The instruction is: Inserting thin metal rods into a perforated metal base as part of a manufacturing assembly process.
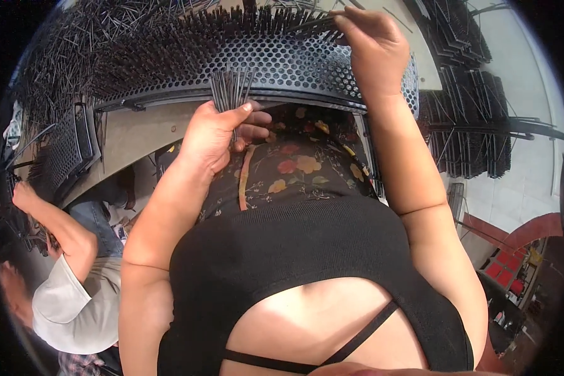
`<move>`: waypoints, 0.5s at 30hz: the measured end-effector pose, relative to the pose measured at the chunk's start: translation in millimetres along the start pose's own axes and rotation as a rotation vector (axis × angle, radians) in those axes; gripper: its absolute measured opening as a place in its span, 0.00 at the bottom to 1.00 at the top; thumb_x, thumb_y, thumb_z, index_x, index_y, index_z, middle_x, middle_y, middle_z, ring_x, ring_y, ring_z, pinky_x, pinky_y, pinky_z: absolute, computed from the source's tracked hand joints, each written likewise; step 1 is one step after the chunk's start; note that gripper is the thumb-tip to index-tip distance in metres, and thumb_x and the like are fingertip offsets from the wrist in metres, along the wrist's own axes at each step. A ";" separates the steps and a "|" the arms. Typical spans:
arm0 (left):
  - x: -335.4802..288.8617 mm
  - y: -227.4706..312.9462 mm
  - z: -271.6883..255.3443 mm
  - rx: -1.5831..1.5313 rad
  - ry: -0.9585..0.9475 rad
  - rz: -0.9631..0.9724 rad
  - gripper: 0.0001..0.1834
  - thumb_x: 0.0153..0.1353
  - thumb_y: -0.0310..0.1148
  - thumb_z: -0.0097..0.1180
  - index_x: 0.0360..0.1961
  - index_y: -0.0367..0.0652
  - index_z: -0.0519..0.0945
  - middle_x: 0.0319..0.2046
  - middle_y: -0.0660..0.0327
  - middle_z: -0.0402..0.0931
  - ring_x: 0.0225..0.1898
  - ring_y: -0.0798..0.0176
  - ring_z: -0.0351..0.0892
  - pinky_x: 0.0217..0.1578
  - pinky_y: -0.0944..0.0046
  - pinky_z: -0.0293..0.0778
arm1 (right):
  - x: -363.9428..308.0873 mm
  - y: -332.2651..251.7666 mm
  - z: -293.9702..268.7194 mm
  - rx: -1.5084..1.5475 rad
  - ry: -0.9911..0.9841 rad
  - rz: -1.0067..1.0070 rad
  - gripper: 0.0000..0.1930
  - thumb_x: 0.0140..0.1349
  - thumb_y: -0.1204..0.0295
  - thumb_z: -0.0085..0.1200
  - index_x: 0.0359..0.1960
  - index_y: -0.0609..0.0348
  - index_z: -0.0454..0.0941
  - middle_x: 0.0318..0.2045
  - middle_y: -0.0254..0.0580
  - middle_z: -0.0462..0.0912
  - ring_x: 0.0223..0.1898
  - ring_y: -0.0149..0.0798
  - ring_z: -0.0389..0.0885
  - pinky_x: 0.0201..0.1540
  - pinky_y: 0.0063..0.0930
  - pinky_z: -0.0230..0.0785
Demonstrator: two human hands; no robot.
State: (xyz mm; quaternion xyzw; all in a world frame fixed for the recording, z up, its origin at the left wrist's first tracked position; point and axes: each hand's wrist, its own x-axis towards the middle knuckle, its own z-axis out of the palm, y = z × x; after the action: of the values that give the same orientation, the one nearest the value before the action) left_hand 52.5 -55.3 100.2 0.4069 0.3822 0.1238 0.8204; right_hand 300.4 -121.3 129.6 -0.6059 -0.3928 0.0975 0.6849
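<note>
My left hand (222,128) is closed round a bundle of thin dark metal rods (230,88), which fan upward from between thumb and fingers. It is at the near edge of a perforated metal rack (276,62) full of round holes. Many upright rods (163,53) fill the rack's far and left holes, while the nearer right holes show bare. Over the rack's far right part, my right hand (376,41) pinches thumb against fingers at the end of a thin dark rod (319,25). Whether that rod is seated in a hole cannot be made out.
Loose rods (56,62) lie heaped at the far left. Racks filled with rods (470,125) hang at the right. On the left, a co-worker in a light shirt (81,307) reaches toward another perforated rack (75,150). A beige tabletop (144,131) lies under my rack.
</note>
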 end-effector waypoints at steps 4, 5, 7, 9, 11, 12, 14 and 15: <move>-1.6 2.6 3.1 0.019 0.015 0.005 0.09 0.64 0.30 0.53 0.42 0.35 0.76 0.36 0.50 0.82 0.28 0.63 0.83 0.19 0.74 0.65 | -0.6 -0.2 -2.8 -0.001 -0.044 -0.124 0.07 0.57 0.80 0.61 0.37 0.68 0.80 0.34 0.43 0.86 0.33 0.27 0.82 0.37 0.18 0.74; -1.8 2.8 2.5 0.020 0.021 0.005 0.09 0.64 0.30 0.53 0.42 0.35 0.75 0.35 0.50 0.82 0.28 0.63 0.83 0.19 0.74 0.65 | -0.9 -0.1 -3.4 0.002 -0.045 -0.123 0.07 0.57 0.80 0.61 0.37 0.68 0.80 0.34 0.43 0.86 0.33 0.27 0.82 0.37 0.18 0.74; -1.7 2.5 1.6 0.032 0.017 0.005 0.10 0.65 0.31 0.53 0.42 0.35 0.75 0.36 0.50 0.82 0.29 0.62 0.83 0.18 0.74 0.65 | -1.2 -1.2 -5.6 -0.107 -0.055 -0.147 0.07 0.57 0.80 0.62 0.36 0.67 0.81 0.34 0.42 0.86 0.33 0.27 0.82 0.37 0.18 0.74; -1.2 1.6 0.9 0.045 0.014 0.005 0.11 0.65 0.33 0.53 0.43 0.36 0.75 0.37 0.51 0.82 0.30 0.62 0.84 0.16 0.75 0.65 | -2.7 -4.4 -4.8 -0.094 -0.060 -0.105 0.07 0.56 0.80 0.62 0.36 0.67 0.81 0.33 0.41 0.86 0.32 0.27 0.82 0.37 0.17 0.73; -1.1 0.4 0.6 0.045 0.017 0.007 0.11 0.65 0.33 0.53 0.43 0.36 0.75 0.36 0.51 0.82 0.30 0.62 0.84 0.17 0.75 0.65 | -3.4 -5.9 -3.8 -0.081 -0.064 -0.064 0.07 0.56 0.80 0.62 0.36 0.67 0.81 0.33 0.41 0.86 0.32 0.26 0.81 0.36 0.17 0.73; -1.4 0.8 0.8 0.046 0.017 0.008 0.11 0.65 0.33 0.53 0.43 0.36 0.75 0.36 0.51 0.82 0.30 0.62 0.84 0.17 0.75 0.65 | -3.1 -5.9 -3.3 -0.111 -0.054 -0.072 0.07 0.56 0.79 0.62 0.36 0.67 0.81 0.33 0.41 0.86 0.32 0.26 0.81 0.36 0.17 0.73; -2.6 1.3 1.4 0.045 0.023 0.008 0.10 0.65 0.33 0.53 0.43 0.37 0.75 0.36 0.52 0.82 0.30 0.62 0.84 0.17 0.75 0.65 | -2.1 -4.7 -3.4 -0.141 -0.044 -0.079 0.07 0.56 0.79 0.63 0.36 0.67 0.82 0.32 0.40 0.86 0.31 0.26 0.81 0.36 0.17 0.73; -3.0 1.2 0.9 0.045 0.024 0.009 0.10 0.65 0.33 0.53 0.43 0.37 0.75 0.36 0.52 0.82 0.30 0.62 0.84 0.17 0.75 0.65 | -0.7 -3.7 -4.4 -0.130 -0.039 -0.095 0.07 0.55 0.79 0.63 0.36 0.67 0.82 0.32 0.40 0.86 0.31 0.26 0.81 0.36 0.17 0.73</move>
State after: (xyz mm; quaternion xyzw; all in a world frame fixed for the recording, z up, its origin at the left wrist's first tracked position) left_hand 51.3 -56.6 103.1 0.4255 0.3927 0.1239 0.8058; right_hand 301.6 -125.9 132.9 -0.6277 -0.4398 0.0510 0.6403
